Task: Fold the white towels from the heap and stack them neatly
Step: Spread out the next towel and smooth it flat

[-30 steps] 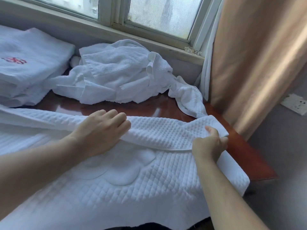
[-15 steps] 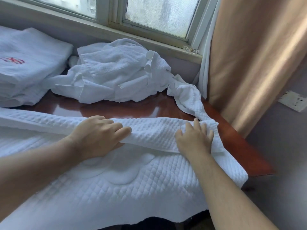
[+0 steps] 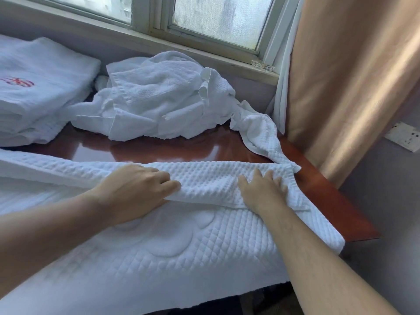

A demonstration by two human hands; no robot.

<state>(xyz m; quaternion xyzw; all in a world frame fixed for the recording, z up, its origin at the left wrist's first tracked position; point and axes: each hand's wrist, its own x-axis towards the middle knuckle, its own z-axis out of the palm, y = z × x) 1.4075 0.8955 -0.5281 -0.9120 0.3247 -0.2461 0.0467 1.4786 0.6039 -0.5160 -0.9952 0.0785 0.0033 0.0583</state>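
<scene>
A large white quilted towel point(image 3: 181, 251) lies spread over the near part of the red-brown table point(image 3: 186, 150). Its far edge is turned back into a waffle-textured flap point(image 3: 209, 178). My left hand point(image 3: 136, 192) holds the flap's near edge, fingers curled over the top. My right hand point(image 3: 263, 189) presses flat on the flap near its right corner, fingers spread. Behind, the heap of crumpled white towels point(image 3: 159, 98) sits under the window. One towel trails from the heap down to the flap's right corner. Folded towels are stacked point(image 3: 41, 87) at the far left.
A tan curtain point(image 3: 352, 87) hangs at the right, close to the table's far right corner. The window sill point(image 3: 204, 57) runs behind the heap. A wall socket point(image 3: 402, 136) is at the right edge. The table's right edge point(image 3: 354, 214) drops off beside the towel.
My right hand let go of the flap's right corner, moved left and now lies flat on the flap. My left hand has stayed on the fold's edge.
</scene>
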